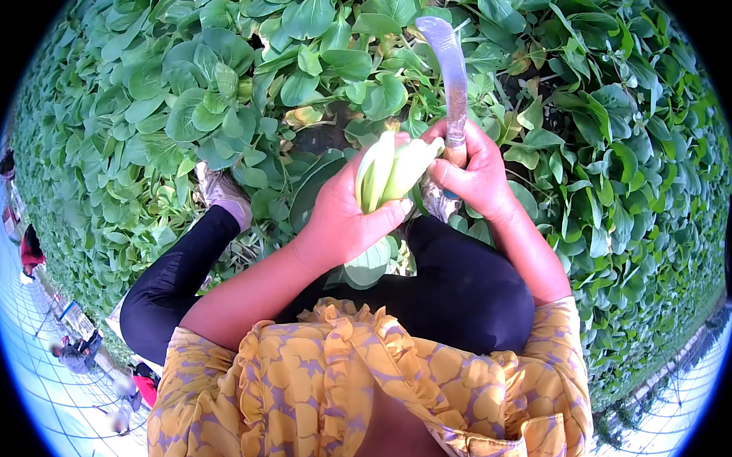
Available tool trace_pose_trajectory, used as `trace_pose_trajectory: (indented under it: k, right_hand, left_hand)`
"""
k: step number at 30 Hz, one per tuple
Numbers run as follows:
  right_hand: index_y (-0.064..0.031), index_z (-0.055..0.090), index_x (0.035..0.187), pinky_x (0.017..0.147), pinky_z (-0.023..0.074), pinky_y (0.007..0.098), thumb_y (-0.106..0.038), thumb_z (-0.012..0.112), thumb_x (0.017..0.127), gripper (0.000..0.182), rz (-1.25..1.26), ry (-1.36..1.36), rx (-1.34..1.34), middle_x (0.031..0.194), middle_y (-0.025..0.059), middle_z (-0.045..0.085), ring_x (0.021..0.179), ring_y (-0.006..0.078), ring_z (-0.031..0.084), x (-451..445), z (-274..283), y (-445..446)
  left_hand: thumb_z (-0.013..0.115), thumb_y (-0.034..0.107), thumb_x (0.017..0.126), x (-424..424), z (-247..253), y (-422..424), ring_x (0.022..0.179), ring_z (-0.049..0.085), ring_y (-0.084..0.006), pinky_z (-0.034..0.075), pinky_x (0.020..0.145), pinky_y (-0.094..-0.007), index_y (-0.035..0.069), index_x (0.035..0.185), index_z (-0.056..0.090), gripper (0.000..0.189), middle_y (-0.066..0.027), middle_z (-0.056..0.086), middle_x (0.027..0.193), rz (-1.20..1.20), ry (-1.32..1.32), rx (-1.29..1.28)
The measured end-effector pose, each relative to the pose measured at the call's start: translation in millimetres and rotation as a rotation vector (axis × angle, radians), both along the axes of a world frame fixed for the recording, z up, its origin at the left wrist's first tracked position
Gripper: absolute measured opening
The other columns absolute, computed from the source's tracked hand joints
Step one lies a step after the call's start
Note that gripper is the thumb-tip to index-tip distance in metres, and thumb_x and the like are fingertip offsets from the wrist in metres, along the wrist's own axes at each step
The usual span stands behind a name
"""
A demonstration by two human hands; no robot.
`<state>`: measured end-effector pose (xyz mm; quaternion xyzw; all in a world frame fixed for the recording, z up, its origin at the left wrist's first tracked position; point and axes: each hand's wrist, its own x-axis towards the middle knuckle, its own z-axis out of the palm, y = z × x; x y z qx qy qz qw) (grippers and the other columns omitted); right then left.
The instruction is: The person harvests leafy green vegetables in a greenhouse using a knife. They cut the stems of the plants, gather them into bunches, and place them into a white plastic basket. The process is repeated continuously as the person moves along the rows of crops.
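Note:
My left hand (342, 203) is wrapped around a leafy green plant (383, 175), probably bok choy, by its pale stalks. The cut base points up and right, and its broad leaves (368, 265) hang below the hand. In my right hand (480, 172) is a sickle (458, 93), gripped by its wooden handle. Its curved metal blade rises away from me, with the tip bending left. The right thumb and fingers are close against the stalk base; whether they touch it I cannot tell.
Dense leafy greens (213, 102) surround me, with yellowed leaves (309, 116) and dark soil (321, 136) in a gap ahead. My shoes (219, 187) stand among the plants, knees bent. Several people (77, 351) are at the far left under a gridded greenhouse roof (46, 392).

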<state>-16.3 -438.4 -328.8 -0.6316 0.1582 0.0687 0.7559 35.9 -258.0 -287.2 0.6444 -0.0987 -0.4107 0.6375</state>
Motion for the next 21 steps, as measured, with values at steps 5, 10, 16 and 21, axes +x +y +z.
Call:
trace_pose_trajectory:
  k: [5, 10, 16, 21]
  right_hand:
    - [-0.0041, 0.049, 0.102, 0.052, 0.0440, 0.0216, -0.006, 0.059, 0.074, 0.030, -0.045, 0.132, 0.294, 0.076, 0.0014, 0.054, 0.059, 0.0075, 0.052, 11.3, -0.6, -1.6]
    - [-0.0032, 0.048, 0.112, 0.057, 0.0422, 0.0232, -0.014, 0.053, 0.080, 0.034, -0.097, 0.154, 0.140, 0.076, 0.0008, 0.051, 0.064, 0.0086, 0.049, 13.9, -30.9, -20.7]
    - [-0.0020, 0.046, 0.113, 0.078, 0.0445, 0.0420, -0.010, 0.045, 0.077, 0.037, 0.090, -0.022, -0.738, 0.098, 0.0209, 0.057, 0.092, 0.0352, 0.055, 61.2, -88.0, -17.6]
    - [-0.0020, 0.049, 0.106, 0.072, 0.0467, 0.0419, -0.011, 0.047, 0.078, 0.029, 0.191, 0.077, -0.957, 0.096, 0.0171, 0.059, 0.087, 0.0326, 0.058, 129.3, -93.6, -25.7]
  left_hand:
    - [0.061, -0.002, 0.073, 9.1, -22.1, -17.0, 0.093, 0.053, -0.0107, 0.044, 0.082, -0.0274, 0.004, 0.125, 0.038, 0.058, -0.0040, 0.053, 0.107, -0.022, 0.229, 0.015]
    - [0.059, -0.004, 0.073, 45.4, -14.6, -20.6, 0.079, 0.057, -0.0112, 0.047, 0.070, -0.0259, 0.001, 0.109, 0.052, 0.038, -0.0047, 0.060, 0.091, -0.126, 0.197, 0.210]
    - [0.058, 0.000, 0.064, 127.7, 4.6, -46.5, 0.093, 0.054, -0.0335, 0.044, 0.081, -0.0369, 0.000, 0.108, 0.051, 0.044, -0.0176, 0.055, 0.101, -0.539, -0.871, 0.529]
    - [0.051, -0.002, 0.069, 174.9, -29.9, -63.3, 0.093, 0.056, -0.0354, 0.047, 0.077, -0.0408, 0.000, 0.096, 0.051, 0.027, -0.0209, 0.044, 0.122, -0.865, -1.158, 0.860]
